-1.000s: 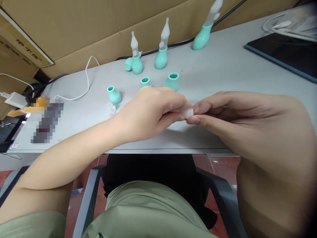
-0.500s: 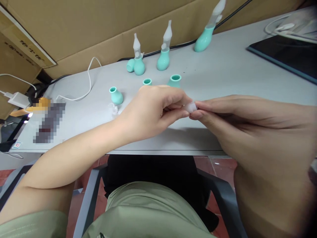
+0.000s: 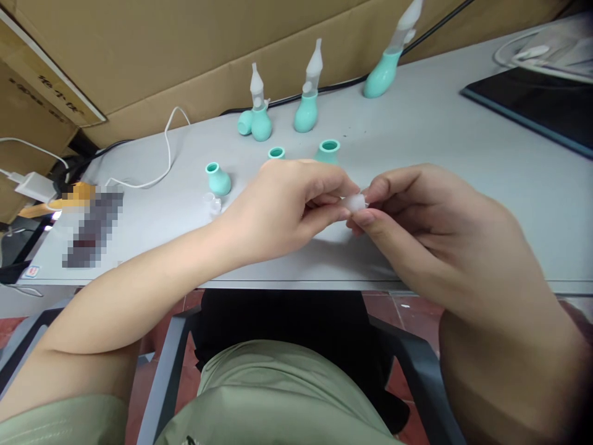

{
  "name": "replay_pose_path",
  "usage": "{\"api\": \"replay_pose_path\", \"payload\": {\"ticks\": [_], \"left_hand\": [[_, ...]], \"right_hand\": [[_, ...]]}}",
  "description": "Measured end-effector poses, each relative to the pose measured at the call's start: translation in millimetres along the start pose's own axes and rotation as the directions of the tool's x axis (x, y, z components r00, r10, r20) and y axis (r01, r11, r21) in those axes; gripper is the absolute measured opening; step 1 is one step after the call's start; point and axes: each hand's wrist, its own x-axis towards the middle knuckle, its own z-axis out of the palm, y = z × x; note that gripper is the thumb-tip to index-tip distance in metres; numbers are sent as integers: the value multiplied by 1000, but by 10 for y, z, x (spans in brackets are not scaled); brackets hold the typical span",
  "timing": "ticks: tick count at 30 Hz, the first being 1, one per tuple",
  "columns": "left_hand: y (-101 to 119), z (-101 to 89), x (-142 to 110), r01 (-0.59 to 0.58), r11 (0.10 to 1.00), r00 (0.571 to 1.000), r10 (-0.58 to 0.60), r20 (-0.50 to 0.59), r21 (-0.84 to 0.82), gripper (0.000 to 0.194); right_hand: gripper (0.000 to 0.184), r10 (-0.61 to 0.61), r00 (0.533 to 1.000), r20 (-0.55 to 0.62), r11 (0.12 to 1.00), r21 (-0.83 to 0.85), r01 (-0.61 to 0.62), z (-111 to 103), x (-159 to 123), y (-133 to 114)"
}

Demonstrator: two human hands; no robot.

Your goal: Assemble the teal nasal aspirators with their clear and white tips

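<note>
Both hands meet above the near edge of the desk (image 3: 440,142). A small white piece (image 3: 356,202) sits pinched between them: the left hand (image 3: 282,207) grips one end with thumb and forefinger, the right hand (image 3: 417,222) the other, fingers closed tight on it from both sides. Just behind the left hand stand open teal bulbs (image 3: 217,179), and farther back three bulbs with white tips (image 3: 306,93). A white cable (image 3: 162,154) trails off left, near a cardboard box (image 3: 139,55).
</note>
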Motion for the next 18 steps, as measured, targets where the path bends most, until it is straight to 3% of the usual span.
{"api": "replay_pose_path", "payload": {"ticks": [9, 13, 18], "left_hand": [[-63, 22, 5, -91, 988, 995, 85, 50, 126, 10], [-32, 13, 7, -80, 976, 994, 63, 89, 202, 19], [62, -20, 36, -56, 959, 987, 10, 163, 279, 28]], "right_hand": [[15, 105, 989, 100, 967, 221, -125, -37, 45, -125], [28, 172, 982, 73, 947, 263, -185, -49, 55, -149], [20, 178, 984, -7, 948, 268, -170, -56, 68, -144]]}}
